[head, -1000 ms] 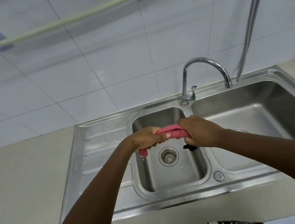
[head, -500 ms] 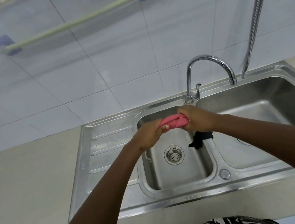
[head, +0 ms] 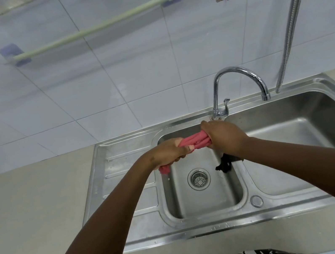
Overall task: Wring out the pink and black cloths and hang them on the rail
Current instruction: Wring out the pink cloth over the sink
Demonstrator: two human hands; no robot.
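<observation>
A twisted pink cloth [head: 195,140] stretches between my two hands above the small left basin of the steel sink [head: 125,147]. My left hand [head: 166,153] grips its left end, and a pink tail hangs below that fist. My right hand [head: 226,137] grips the right end. A black cloth [head: 224,162] dangles beneath my right hand; how it is held is hidden. The pale green rail [head: 92,29] is mounted high on the tiled wall, up and to the left, with nothing on it.
A chrome tap [head: 237,75] arches just behind my right hand. A metal hose [head: 292,17] runs down the wall at the right. A drain strainer [head: 199,178] sits in the small basin, and a larger basin [head: 295,127] lies to the right. Beige counter [head: 33,216] is on the left.
Both hands have risen a little from the basin with the pink cloth twisted between them. More of the black cloth hangs below my right hand than a second ago.
</observation>
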